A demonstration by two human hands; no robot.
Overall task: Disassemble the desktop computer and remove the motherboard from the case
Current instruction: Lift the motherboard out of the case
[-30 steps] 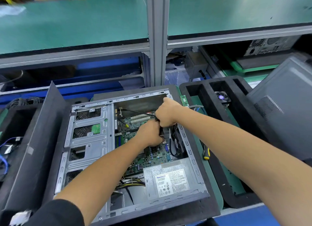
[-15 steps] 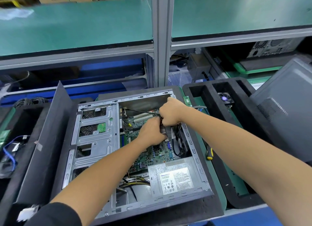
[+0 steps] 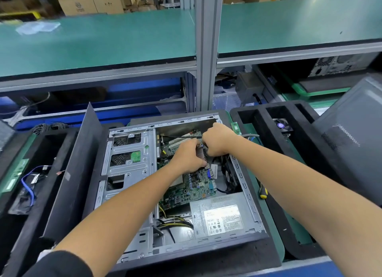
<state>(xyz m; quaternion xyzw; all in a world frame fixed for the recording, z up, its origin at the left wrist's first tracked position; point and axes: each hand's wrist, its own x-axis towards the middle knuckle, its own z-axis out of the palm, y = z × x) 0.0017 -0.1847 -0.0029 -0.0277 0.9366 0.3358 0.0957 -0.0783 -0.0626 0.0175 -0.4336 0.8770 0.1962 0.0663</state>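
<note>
Nearest, both bare forearms reach forward from the bottom of the view, the left one coming out of a black sleeve at the lower left corner, the right one entering from the lower right. They converge over the open case, which lies on its side on a dark foam pad on the green surface. At the case's near right corner sits the grey power supply with its white label, a bundle of yellow and black wires just to its left. Beyond that lies the green motherboard, seated in the case floor, with the silver drive cage to its left.

Further in, the left hand lies knuckles up over the board's middle, fingers curled down around a small metallic part between the two hands; what exactly that grip encloses is hidden by the fingers. The right hand, just beside and touching it, is bent at the wrist and closed in a fist around something at the same spot, its fingertips out of sight. A thin black cable runs leftward from there.

Right of the case a yellow-handled screwdriver lies on the surface, and a black foam tray stands beyond it.
</note>
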